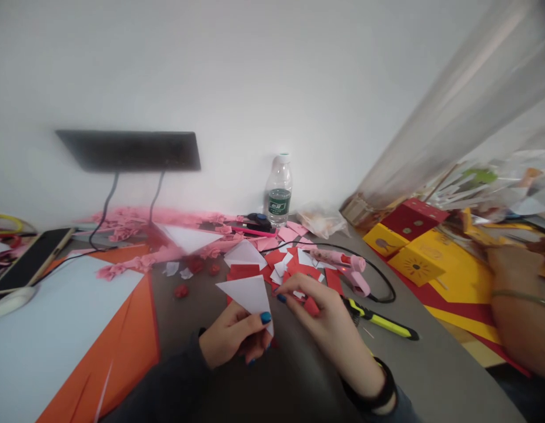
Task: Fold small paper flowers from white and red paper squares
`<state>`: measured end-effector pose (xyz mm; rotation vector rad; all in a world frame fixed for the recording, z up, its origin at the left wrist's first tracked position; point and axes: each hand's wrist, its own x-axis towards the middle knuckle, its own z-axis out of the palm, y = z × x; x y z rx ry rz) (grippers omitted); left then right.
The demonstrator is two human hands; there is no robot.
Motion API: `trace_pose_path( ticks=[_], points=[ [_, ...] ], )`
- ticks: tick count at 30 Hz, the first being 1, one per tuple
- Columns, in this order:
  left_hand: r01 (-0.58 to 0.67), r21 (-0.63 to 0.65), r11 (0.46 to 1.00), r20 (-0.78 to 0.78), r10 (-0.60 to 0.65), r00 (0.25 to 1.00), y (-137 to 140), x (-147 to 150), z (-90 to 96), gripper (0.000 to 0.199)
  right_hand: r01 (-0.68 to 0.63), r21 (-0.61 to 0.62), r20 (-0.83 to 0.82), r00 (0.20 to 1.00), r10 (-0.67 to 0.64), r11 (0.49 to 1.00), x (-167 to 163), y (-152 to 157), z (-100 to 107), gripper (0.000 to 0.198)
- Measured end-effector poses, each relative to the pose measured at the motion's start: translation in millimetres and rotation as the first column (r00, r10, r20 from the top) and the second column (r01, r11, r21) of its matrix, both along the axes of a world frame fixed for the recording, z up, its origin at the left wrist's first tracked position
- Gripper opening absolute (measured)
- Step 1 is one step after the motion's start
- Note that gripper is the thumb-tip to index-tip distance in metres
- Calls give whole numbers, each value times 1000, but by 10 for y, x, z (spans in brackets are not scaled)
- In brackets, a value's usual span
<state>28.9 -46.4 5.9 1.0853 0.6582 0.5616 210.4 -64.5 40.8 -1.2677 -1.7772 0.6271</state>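
My left hand (239,333) grips a folded white paper triangle (249,294), its thumb lying on the paper's lower right corner. The paper points left and stands above the table. Just right of it, my right hand (318,308) has thumb and forefinger brought together; whether anything small is between the tips cannot be made out. A bit of red paper (311,306) shows by its curled fingers. Beyond both hands lie red paper squares (243,271) and small white paper pieces (281,265).
A pink glue gun (355,279) and a yellow-black cutter (387,325) lie at right. A water bottle (280,194) stands against the wall. Pink paper flowers (126,258), orange sheets (131,329) and a phone (29,258) are left. Another person's arm (519,305) reaches beside a yellow-red box (415,217).
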Motion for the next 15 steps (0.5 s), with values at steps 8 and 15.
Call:
trace_pose_path(
  ticks=[8, 15],
  points=[
    [-113, 51, 992, 39, 111, 993, 48, 22, -21, 53, 194, 122, 211, 953, -217, 973, 213, 413, -85, 21],
    [-187, 183, 965, -107, 208, 972, 167, 16, -24, 55, -36, -66, -262, 965, 17, 997, -179, 567, -92, 19]
  ],
)
